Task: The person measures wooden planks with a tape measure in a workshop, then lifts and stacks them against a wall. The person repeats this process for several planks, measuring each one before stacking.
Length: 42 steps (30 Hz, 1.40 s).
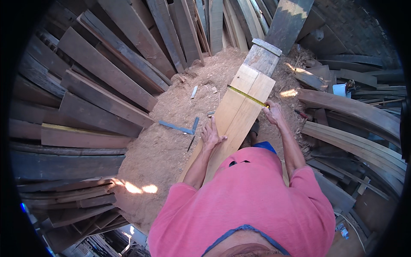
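Two pale wooden boards (239,112) lie side by side in front of me, with a narrow seam between them. My right hand (274,114) grips a yellow tape measure (247,95) at the boards' right edge. Its blade stretches across both boards to their left edge. On the left board rests my left hand (211,134), fingers spread and holding nothing. Beyond the boards' far end is a worn bench end (262,59) with a raised block (267,46) across it.
Sawdust (145,171) covers the ground. A blue-grey carpenter's square (182,128) and a thin dark pencil-like stick (191,143) lie left of the boards. Leaning planks (107,68) ring the left and back; curved planks (351,111) are stacked at right, near a white container (339,90).
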{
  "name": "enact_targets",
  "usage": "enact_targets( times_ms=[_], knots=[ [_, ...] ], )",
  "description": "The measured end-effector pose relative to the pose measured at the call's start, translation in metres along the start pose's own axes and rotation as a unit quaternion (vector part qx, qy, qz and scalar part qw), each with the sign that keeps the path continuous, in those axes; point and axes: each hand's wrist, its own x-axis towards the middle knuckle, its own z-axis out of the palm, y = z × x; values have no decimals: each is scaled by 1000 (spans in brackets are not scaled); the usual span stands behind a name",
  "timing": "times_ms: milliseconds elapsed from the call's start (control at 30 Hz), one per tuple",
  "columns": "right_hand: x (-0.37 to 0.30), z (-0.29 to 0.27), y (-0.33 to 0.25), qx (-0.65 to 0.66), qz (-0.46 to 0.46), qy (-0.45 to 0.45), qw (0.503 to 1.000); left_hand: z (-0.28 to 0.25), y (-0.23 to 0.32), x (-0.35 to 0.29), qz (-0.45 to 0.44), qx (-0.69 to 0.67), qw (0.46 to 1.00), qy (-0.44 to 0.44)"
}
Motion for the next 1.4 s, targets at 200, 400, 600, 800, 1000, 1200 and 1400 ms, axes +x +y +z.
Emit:
enact_targets(
  times_ms=[200,400,600,800,1000,1200,1400],
  knots=[
    [16,10,18,7,17,-21,1000,-9,-9,11,-31,-42,998,-24],
    [2,13,62,30,19,-28,999,-11,-7,15,-25,-28,999,-20],
    [-3,11,67,24,23,-41,999,-14,-6,13,-20,-33,999,-13],
    [-7,10,66,9,34,-31,999,-14,-7,14,-32,-39,999,-14],
    [-12,12,65,23,41,-20,999,-14,-7,13,-48,-42,998,-21],
    [-13,11,64,26,42,-15,999,-15,-7,12,-46,-44,998,-20],
    [-15,13,64,25,35,-2,999,-14,-11,13,-31,-44,998,-25]
  ],
)
